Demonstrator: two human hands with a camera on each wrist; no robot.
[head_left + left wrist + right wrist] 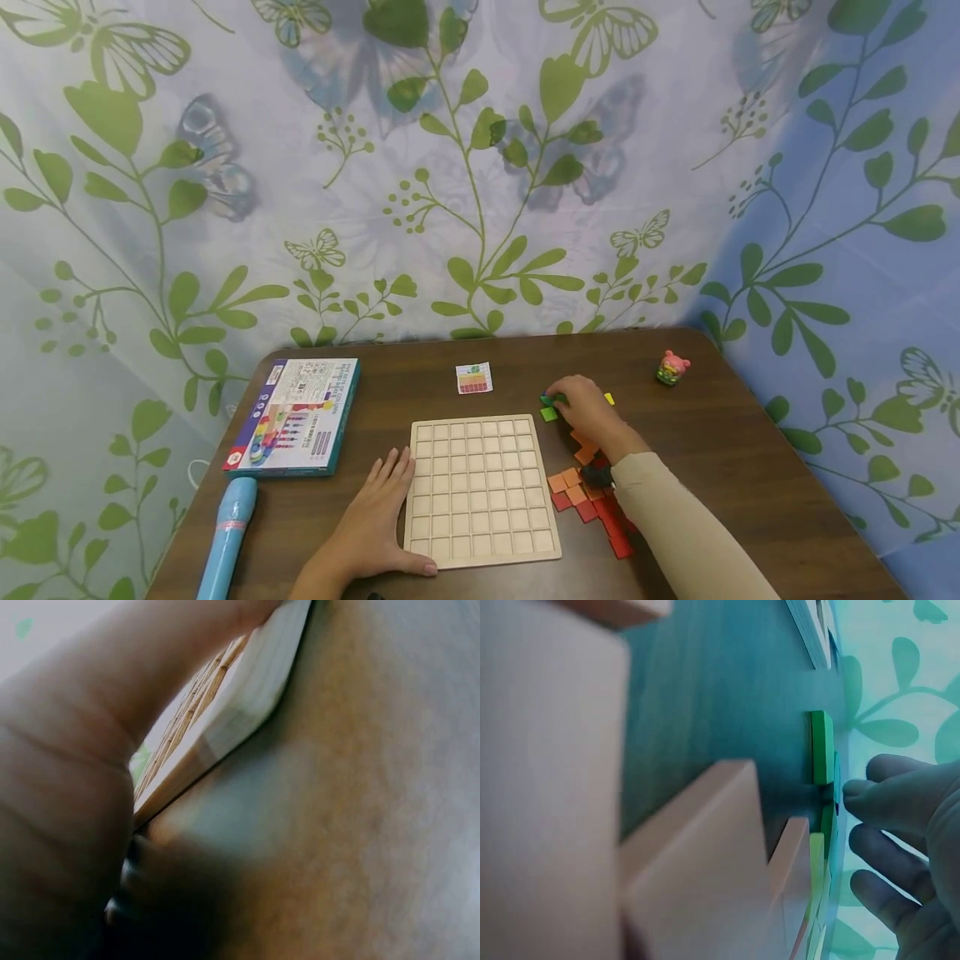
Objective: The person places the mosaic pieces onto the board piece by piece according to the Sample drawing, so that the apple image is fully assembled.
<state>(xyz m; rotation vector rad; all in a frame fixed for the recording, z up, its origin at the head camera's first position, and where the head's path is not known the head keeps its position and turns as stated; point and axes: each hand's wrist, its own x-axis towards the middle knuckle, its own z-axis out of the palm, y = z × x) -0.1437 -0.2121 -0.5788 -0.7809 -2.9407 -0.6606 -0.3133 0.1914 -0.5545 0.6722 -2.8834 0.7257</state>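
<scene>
A pale wooden grid board (483, 492) lies on the table. My left hand (375, 517) rests along its left side, fingers extended upward and thumb at the bottom left corner. In the left wrist view the thumb (150, 675) lies against the board's edge (225, 727). My right hand (588, 412) reaches over the loose tiles right of the board, fingertips at a green tile (550, 414) and darker ones beside it. In the right wrist view its bent fingers (889, 855) hang by the green tiles (823, 746); no tile shows clearly between them.
Orange tiles (566, 481) and red tiles (615, 529) lie scattered under my right forearm. A small printed card (474, 378) sits behind the board. At left are a flat game box (300, 417) and a blue microphone (228, 533). A pink-topped figurine (672, 367) stands at right.
</scene>
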